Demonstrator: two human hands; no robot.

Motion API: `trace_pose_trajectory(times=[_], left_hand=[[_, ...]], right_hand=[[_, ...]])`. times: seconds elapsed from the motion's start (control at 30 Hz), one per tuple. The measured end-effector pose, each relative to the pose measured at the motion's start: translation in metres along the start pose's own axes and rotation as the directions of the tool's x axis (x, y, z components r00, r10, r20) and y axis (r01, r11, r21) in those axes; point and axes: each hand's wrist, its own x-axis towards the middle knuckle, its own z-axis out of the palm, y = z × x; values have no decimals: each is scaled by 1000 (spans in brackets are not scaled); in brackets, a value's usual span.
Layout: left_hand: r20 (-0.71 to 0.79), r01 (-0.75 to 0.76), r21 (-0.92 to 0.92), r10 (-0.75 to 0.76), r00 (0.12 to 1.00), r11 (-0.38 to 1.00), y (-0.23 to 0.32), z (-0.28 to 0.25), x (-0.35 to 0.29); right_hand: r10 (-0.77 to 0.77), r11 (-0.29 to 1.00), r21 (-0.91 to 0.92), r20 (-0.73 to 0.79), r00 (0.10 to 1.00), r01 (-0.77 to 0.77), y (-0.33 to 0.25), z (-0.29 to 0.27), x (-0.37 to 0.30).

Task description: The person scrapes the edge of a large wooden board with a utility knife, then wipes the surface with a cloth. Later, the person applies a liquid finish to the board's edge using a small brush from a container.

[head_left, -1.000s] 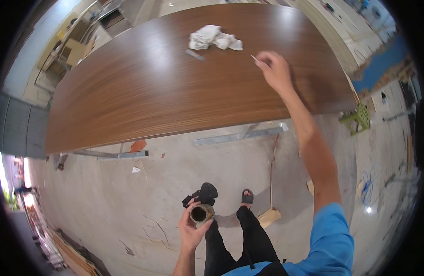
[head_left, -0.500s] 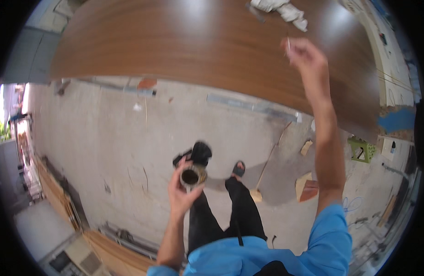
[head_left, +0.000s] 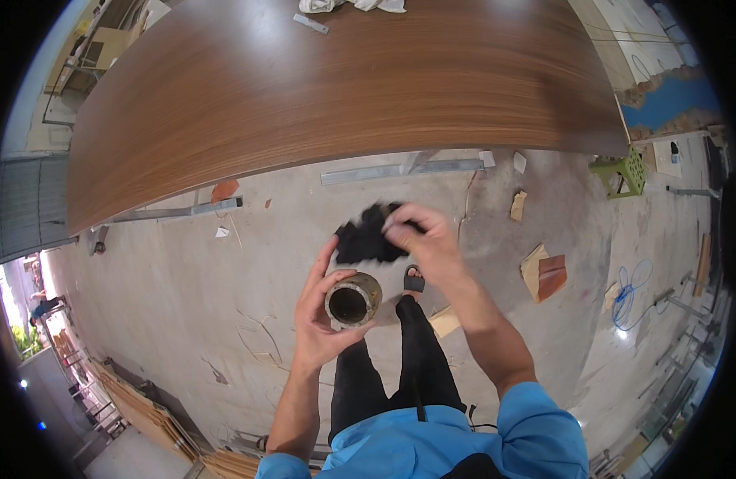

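Note:
My left hand (head_left: 310, 319) is wrapped round an open cylindrical tin (head_left: 373, 297). The tin's mouth faces me, its rim looks stained, and its inside is dark. Just beyond it hangs a crumpled black cloth (head_left: 366, 239), blurred at its edges. My right hand (head_left: 428, 243) has its fingers closed on the cloth's right side. A fingertip of my left hand reaches the cloth's left edge; whether it grips there I cannot tell.
A large brown wood-grain tabletop (head_left: 304, 104) spans the far side, with white cloth (head_left: 376, 5) and a small metal strip (head_left: 310, 23) on it. Metal bars (head_left: 368, 174) and scraps lie on the floor. A green plastic stool (head_left: 623, 177) stands at the right.
My right hand has come back from over the tabletop to the black cloth in front of me. My left hand still holds the tin. The view has shifted to the right.

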Motion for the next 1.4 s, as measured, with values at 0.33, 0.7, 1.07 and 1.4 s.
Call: trace_pose_trajectory(times=[0.33, 0.7, 1.07, 1.4], left_hand=[[-45, 156, -42, -158, 986, 987, -6, 17, -21], [22, 162, 15, -163, 986, 987, -5, 32, -19], [113, 141, 77, -149, 982, 987, 16, 76, -1], [46, 182, 31, -184, 982, 983, 2, 36, -24]], right_hand=[[-630, -9, -793, 477, 612, 609, 0, -8, 96], [-907, 131, -869, -299, 296, -476, -177, -456, -53], [-825, 455, -849, -516, 232, -269, -174, -459, -37], [-876, 309, -951, -279, 393, 12, -51, -245, 38]])
